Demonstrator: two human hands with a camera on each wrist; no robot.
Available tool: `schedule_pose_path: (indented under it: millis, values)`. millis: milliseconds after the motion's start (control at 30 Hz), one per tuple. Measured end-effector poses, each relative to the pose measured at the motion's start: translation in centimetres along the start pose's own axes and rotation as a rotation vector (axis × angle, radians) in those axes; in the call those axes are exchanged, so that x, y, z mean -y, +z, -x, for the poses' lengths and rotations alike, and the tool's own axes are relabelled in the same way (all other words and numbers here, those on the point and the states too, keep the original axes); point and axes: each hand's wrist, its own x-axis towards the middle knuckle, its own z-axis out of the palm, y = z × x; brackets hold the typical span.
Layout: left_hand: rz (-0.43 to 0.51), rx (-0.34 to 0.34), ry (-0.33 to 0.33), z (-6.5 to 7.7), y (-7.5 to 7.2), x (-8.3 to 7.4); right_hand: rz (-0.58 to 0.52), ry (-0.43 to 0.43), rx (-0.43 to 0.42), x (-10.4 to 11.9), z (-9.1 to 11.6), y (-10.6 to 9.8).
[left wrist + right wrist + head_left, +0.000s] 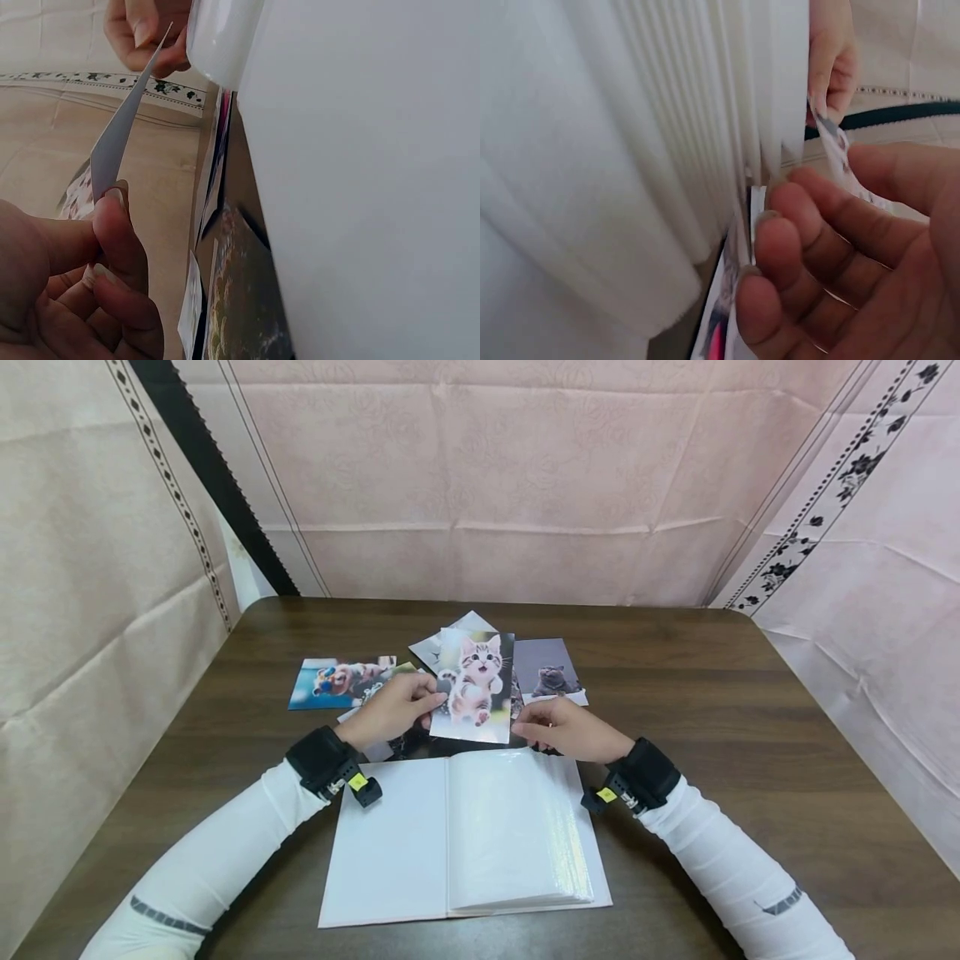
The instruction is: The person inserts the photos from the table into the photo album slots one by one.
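Note:
My left hand [397, 706] pinches the left edge of a kitten photo [474, 681] between thumb and fingers, holding it up behind the album. The left wrist view shows this photo [116, 146] nearly edge-on. At the photo's lower right edge, my right hand [573, 727] has loosely bent fingers; the right wrist view shows a gap between thumb [892, 169] and forefinger, with part of the photo seen through it. Below both hands lies an open photo album [390, 843], with clear sleeves [510, 827] on its right half.
Several loose photos lie behind the album on the wooden table [697, 693]: one with a blue background [322, 685] at the left, one of a grey cat [551, 668] at the right, others overlapping under the held photo. Pale patterned cloth [525, 468] hangs around the table.

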Motion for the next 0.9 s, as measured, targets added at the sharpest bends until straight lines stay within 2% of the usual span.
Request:
schedule_pose_path:
  millis: [167, 367, 567, 800, 900]
  values:
    - [0.023, -0.018, -0.035, 0.1, -0.4, -0.3, 0.1, -0.076, 0.035, 1.0, 0.3, 0.5]
    - [0.018, -0.027, -0.031, 0.1, -0.6, -0.2, 0.157, -0.098, 0.019, 1.9, 0.6, 0.8]
    - [0.007, -0.017, -0.02, 0.1, -0.5, 0.1, 0.148, -0.107, -0.012, 2.3, 0.7, 0.8]
    - [0.019, -0.025, -0.006, 0.1, -0.4, 0.3, 0.119, -0.065, 0.026, 2.3, 0.6, 1.0]
    - [0.02, -0.03, -0.004, 0.1, -0.3, 0.3, 0.107, -0.084, 0.022, 2.3, 0.7, 0.9]
